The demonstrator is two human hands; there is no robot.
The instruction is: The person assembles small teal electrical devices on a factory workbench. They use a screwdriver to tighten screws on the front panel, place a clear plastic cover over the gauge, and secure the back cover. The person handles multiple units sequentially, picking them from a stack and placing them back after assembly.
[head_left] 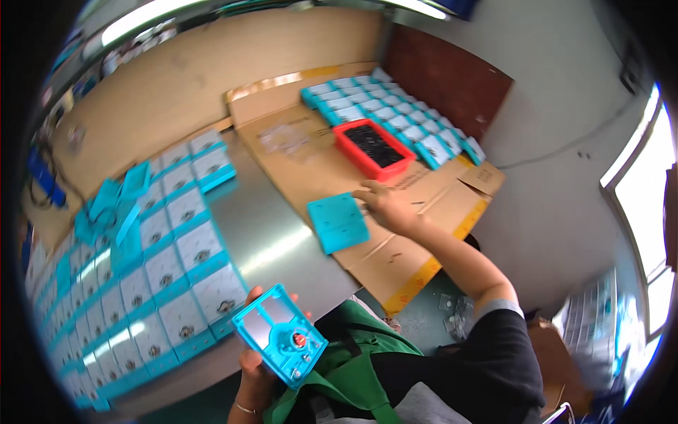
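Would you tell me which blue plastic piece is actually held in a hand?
The open blue frame in the left hand; the flat blue plate lies on cardboard.

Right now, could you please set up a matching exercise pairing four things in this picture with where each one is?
Things:
1. open blue frame
2. flat blue panel
3. red tray
4. flattened cardboard

Places:
A. beyond the right hand
B. under the red tray
C. in the left hand
D. beside the right hand's fingers

Pairs: 1-C, 2-D, 3-A, 4-B
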